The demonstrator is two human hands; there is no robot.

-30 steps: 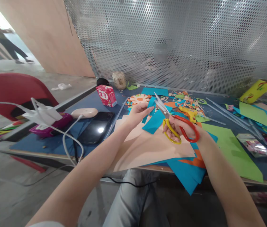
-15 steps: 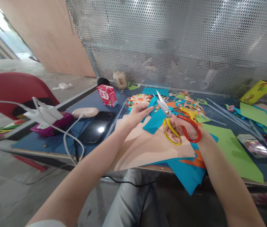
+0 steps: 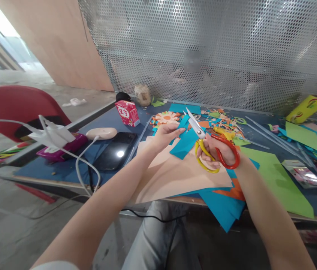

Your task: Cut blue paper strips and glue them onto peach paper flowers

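My left hand (image 3: 170, 134) pinches a small strip of blue paper (image 3: 184, 122) between thumb and fingers. In my right hand (image 3: 214, 149) are scissors (image 3: 200, 133) with one yellow and one red handle; my fingers pass through the loops. Their blades point up and left, slightly apart, close to the blue strip. Below the blades a larger piece of blue paper (image 3: 181, 147) lies on a stack of peach paper (image 3: 172, 174). Beyond my left hand lies a peach and orange paper flower (image 3: 166, 117).
Paper scraps (image 3: 217, 116) litter the back of the table. Green paper (image 3: 276, 180) lies at the right. On the left are a phone (image 3: 115, 152), a pink box (image 3: 127, 113) and a white cable (image 3: 77, 165). A perforated metal panel (image 3: 217, 45) rises behind.
The scissors' blades have drawn closer together, and the handles have shifted slightly right. My left hand has tilted the blue strip a little to the right.
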